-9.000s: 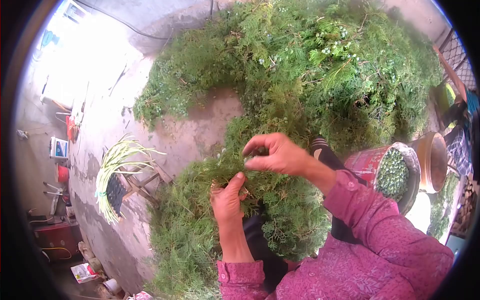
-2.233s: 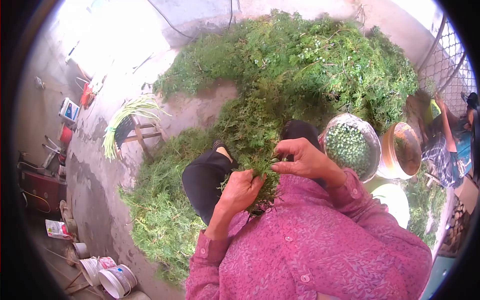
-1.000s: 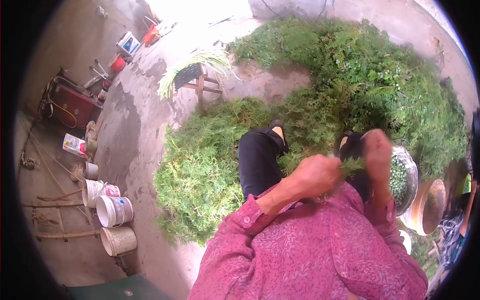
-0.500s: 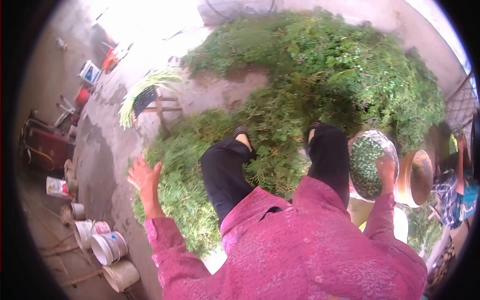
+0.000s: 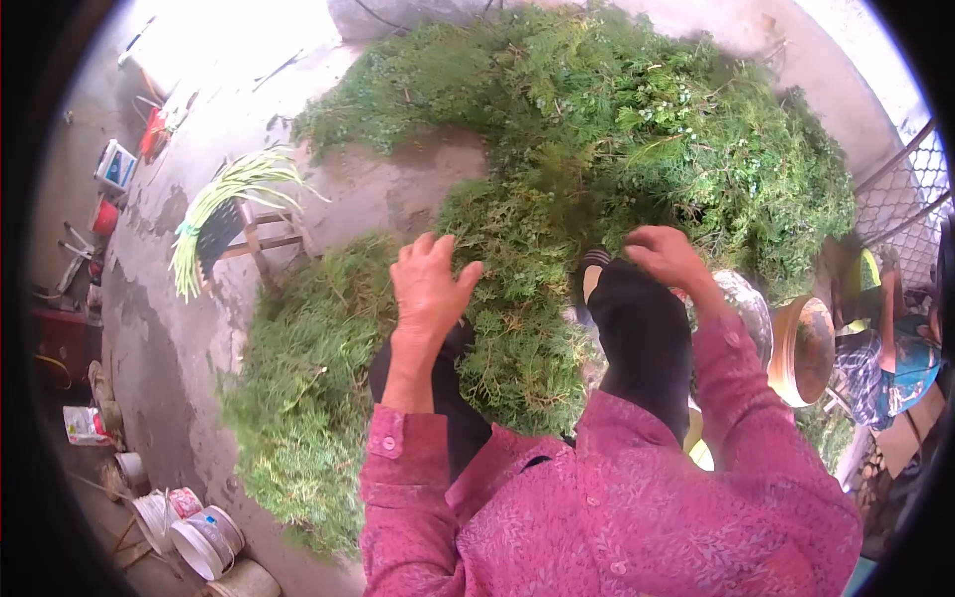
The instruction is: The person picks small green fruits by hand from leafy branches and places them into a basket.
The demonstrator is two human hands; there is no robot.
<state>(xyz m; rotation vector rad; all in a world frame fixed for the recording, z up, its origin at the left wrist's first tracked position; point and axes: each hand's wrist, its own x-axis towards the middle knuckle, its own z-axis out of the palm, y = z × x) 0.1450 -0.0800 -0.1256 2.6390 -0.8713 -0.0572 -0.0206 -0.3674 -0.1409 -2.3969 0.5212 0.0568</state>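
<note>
My left hand (image 5: pixel 428 287) hovers over the cut green branches (image 5: pixel 527 348), above my left knee. Its fingers are spread, with the thumb out to the right, and it holds nothing. My right hand (image 5: pixel 672 263) is above my right knee, near the larger heap of leafy branches (image 5: pixel 637 109). Its fingers are loosely bent to the left, and nothing shows in them. Beside my right leg stands a silvery bowl (image 5: pixel 748 310), mostly hidden behind my right forearm and sleeve; its contents cannot be seen now.
An orange-brown tub (image 5: pixel 802 350) stands right of the bowl. Another person (image 5: pixel 907 353) sits at the far right by a wire mesh (image 5: pixel 910 189). A small wooden stool (image 5: pixel 261 244) with long green stalks (image 5: pixel 234 194) stands left. White buckets (image 5: pixel 207 542) line the lower left.
My right hand has left the bowl of small green pieces and moved left and up over my knee. My left hand has swung right from the outer edge of the branches. The view has shifted.
</note>
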